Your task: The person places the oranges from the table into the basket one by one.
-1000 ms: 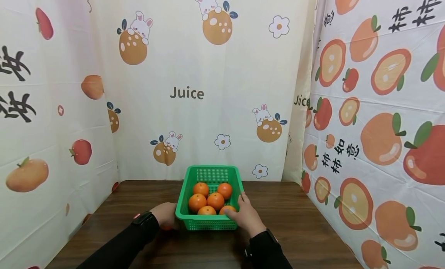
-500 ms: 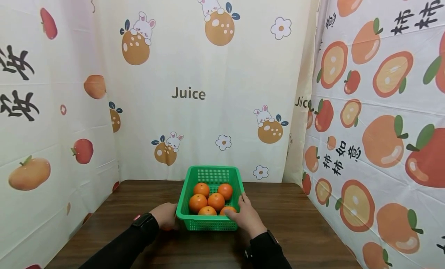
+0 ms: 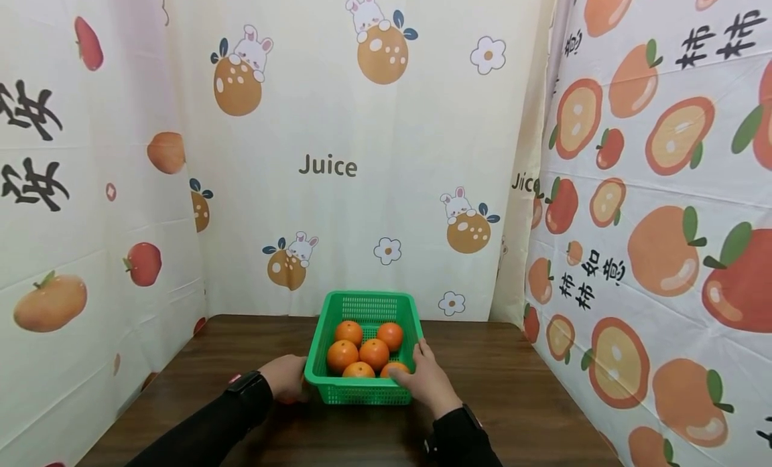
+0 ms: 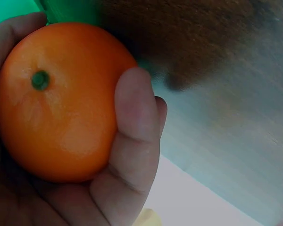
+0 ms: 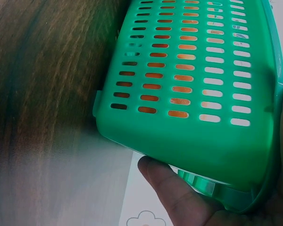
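A green slotted plastic basket [image 3: 362, 393] stands on the dark wooden table [image 3: 519, 400] and holds several oranges [image 3: 374, 353]. My right hand [image 3: 427, 381] grips its near right corner, with the thumb over the rim beside an orange. The right wrist view shows the basket wall [image 5: 193, 70] close up, with a finger [image 5: 170, 188] curled under its rim. My left hand [image 3: 287, 378] rests against the basket's left side. In the left wrist view it [image 4: 132, 155] cups a single orange [image 4: 61, 103], thumb across the fruit, the green basket edge [image 4: 19, 7] just behind it.
Fruit-printed cloth walls close in the table at the left [image 3: 90, 252], back [image 3: 362, 185] and right [image 3: 651, 252]. Bare tabletop lies on both sides of the basket and in front of it. Both forearms wear black sleeves.
Both hands and the basket keep their places; only the head view has drifted slightly.
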Tool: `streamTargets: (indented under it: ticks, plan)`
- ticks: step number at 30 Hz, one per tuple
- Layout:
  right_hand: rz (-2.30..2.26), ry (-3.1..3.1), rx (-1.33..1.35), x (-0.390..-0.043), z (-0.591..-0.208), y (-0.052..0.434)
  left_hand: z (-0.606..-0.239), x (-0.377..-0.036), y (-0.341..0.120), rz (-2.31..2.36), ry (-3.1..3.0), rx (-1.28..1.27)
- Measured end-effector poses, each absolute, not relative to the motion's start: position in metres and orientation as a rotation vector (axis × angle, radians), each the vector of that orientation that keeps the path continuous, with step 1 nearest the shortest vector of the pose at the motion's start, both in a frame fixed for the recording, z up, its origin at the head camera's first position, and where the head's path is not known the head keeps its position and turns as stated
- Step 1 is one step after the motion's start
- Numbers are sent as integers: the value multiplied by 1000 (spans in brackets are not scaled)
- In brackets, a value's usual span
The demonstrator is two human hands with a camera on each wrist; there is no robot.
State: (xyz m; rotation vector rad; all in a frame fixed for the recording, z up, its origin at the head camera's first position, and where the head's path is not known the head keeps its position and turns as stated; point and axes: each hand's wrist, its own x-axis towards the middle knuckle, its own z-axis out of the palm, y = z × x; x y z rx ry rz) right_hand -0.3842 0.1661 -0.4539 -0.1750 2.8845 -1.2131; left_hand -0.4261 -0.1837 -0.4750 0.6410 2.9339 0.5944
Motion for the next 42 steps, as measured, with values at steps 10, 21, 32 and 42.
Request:
streamTargets:
  ticks: [10, 21, 32, 42]
  plan:
    - [-1220, 2897, -173, -387, -450, 167, -464, -426, -187, 642, 2948, 587]
    - [-1216, 2884, -178, -386, -452, 167, -454, -421, -188, 619, 2958, 546]
    - [-1206, 2878, -178, -385, -455, 166, -451, -437, -195, 542, 3062, 541]
    - [-1205, 2894, -171, -385, -456, 166, -433, -449, -196, 545, 3158, 494]
